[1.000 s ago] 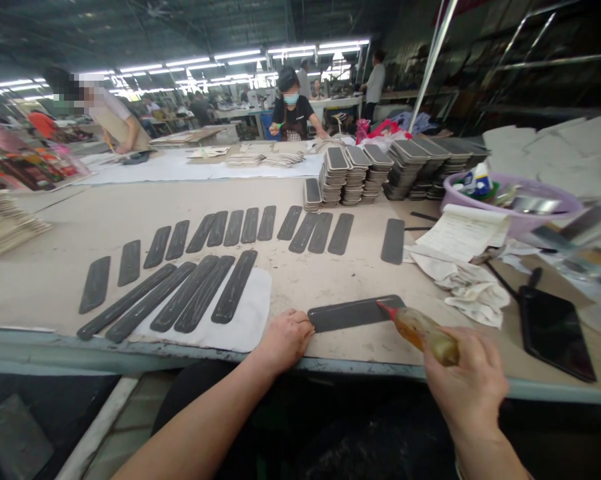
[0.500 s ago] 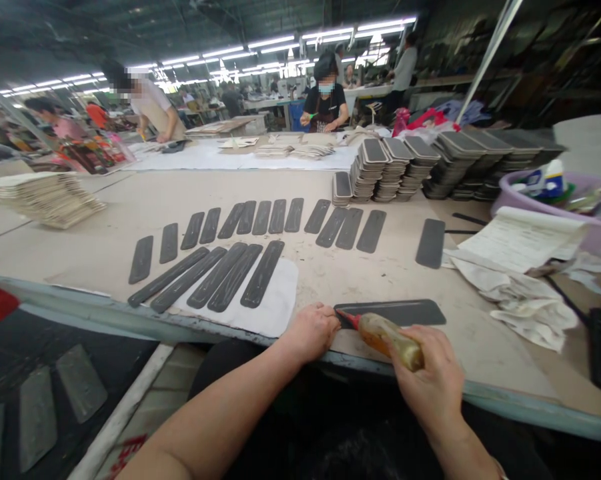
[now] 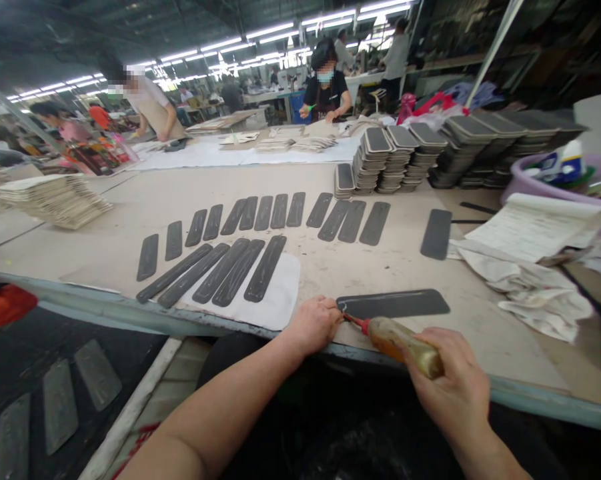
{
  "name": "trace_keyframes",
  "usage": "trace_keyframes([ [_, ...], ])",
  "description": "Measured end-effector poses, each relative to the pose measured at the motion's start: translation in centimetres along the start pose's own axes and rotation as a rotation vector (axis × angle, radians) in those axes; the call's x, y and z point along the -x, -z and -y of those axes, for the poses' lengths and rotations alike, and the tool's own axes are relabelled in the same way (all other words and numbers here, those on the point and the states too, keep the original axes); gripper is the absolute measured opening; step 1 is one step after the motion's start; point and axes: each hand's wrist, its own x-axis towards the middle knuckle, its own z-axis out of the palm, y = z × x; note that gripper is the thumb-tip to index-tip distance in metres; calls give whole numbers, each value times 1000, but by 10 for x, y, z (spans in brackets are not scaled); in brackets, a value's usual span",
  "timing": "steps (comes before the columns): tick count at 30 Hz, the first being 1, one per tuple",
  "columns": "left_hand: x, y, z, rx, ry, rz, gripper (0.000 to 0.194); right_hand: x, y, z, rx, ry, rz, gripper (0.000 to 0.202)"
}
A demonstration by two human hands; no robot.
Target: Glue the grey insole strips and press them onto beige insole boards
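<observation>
A dark grey rounded panel (image 3: 405, 304) lies near the table's front edge, with a thin wet-looking line along its far edge and left end. The curled fingers of my left hand (image 3: 314, 325) hold its left end. My right hand (image 3: 450, 373) is wrapped round a squeeze bottle (image 3: 397, 338) with amber contents and a red nozzle. The bottle is tilted, its tip by the panel's near left corner, close to my left fingers. Left of my hands, several similar panels (image 3: 265, 270) with shiny streaks lie partly on a white sheet (image 3: 291, 283).
Smaller dark panels (image 3: 263, 213) lie in a row behind. Stacked panels (image 3: 373, 163) stand at the back right, near a purple basin (image 3: 517, 183), papers (image 3: 535, 223) and a crumpled cloth (image 3: 525, 283). Pale stacked pieces (image 3: 55, 200) are at left. A co-worker (image 3: 325, 87) sits opposite.
The nozzle tip has moved from over the panel's left end to its near left corner, and my right hand has shifted right and down. A shiny line now shows on the panel's far edge.
</observation>
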Motion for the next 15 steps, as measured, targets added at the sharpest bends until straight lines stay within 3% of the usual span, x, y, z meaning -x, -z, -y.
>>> trace_keyframes([
  [4, 0, 3, -1, 9, 9, -5, 27, 3, 14, -8, 57, -29, 3, 12],
  [15, 0, 3, -1, 52, 9, -80, 26, 10, 52, -56, 465, -220, -249, 19],
])
